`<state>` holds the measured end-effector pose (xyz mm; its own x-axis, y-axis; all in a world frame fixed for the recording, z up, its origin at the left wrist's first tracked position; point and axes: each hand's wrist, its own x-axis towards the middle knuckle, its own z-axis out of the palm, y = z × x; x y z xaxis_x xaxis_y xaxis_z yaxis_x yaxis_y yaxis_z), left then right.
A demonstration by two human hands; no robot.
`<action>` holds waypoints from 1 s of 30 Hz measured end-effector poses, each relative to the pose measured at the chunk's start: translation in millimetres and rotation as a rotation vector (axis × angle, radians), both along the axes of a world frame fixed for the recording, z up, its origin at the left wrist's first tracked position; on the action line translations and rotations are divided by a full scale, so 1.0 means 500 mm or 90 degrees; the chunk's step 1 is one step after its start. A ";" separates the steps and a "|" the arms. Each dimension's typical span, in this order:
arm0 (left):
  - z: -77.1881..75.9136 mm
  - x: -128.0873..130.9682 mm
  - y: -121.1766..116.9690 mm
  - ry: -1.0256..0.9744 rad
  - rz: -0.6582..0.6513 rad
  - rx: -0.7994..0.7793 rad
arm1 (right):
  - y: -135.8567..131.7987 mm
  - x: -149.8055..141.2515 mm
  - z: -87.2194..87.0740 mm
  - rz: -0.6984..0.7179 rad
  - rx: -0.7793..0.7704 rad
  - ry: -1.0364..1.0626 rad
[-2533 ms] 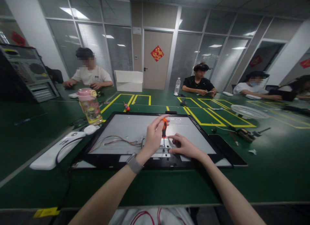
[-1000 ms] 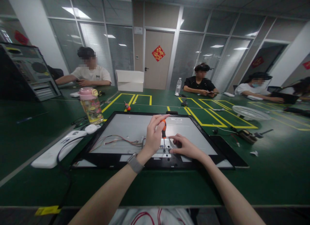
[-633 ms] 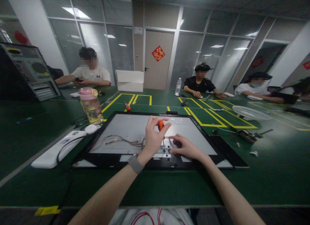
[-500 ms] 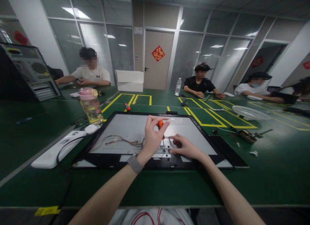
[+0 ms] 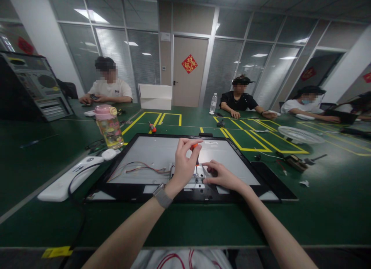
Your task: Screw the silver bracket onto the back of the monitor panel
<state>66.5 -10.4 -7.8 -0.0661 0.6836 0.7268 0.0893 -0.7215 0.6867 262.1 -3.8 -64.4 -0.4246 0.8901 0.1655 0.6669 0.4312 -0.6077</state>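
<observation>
A flat display panel (image 5: pixel 145 150) lies back-up on the green table, pale grey with a black frame. On its near middle part sits a silver metal bracket (image 5: pixel 193 186) with holes. My left hand (image 5: pixel 184 162), with a watch on the wrist, is closed around the handle of an orange and black screwdriver (image 5: pixel 197 160). The screwdriver stands nearly upright, its shaft pointing down at the bracket; the exact tip contact is too small to tell. My right hand (image 5: pixel 222 177) grips the bracket's right end between thumb and curled fingers. Thin coloured wires (image 5: pixel 145 167) run left from the bracket.
Left of the panel are a white power strip (image 5: pixel 69 180), a white case (image 5: pixel 109 154) and a pink-lided bottle (image 5: pixel 109 126). A dark strip (image 5: pixel 272 180) lies at the panel's right. A computer tower (image 5: pixel 37 87) stands far left. Several people sit across the table.
My left fingers have shifted slightly right and changed their hold on the screwdriver handle, which looks more upright. My right hand stays in place. Co-workers across the table moved their hands.
</observation>
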 end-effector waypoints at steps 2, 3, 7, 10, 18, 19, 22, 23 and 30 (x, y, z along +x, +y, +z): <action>-0.001 0.000 0.000 -0.010 -0.015 -0.024 | 0.001 0.000 0.000 0.003 -0.001 0.000; -0.002 0.001 0.001 -0.014 -0.025 -0.033 | 0.001 0.000 0.000 0.003 -0.002 0.000; -0.002 0.001 0.002 -0.021 -0.017 -0.020 | 0.001 0.001 -0.001 -0.003 -0.001 0.008; 0.000 0.002 0.003 -0.012 -0.004 -0.004 | 0.001 0.001 -0.002 -0.001 -0.001 0.012; -0.005 0.003 0.003 -0.051 -0.102 -0.084 | 0.001 0.000 -0.001 -0.011 -0.006 0.005; -0.005 0.002 0.002 -0.059 -0.113 -0.094 | 0.001 0.000 0.000 -0.010 -0.008 0.003; -0.003 0.002 0.002 -0.046 -0.100 -0.074 | 0.000 0.001 0.001 -0.004 -0.007 -0.001; -0.003 0.002 0.002 -0.032 -0.080 -0.054 | 0.000 0.001 0.001 -0.003 -0.005 0.000; -0.003 -0.004 0.002 0.004 -0.001 -0.018 | -0.003 -0.001 0.005 -0.006 -0.006 0.004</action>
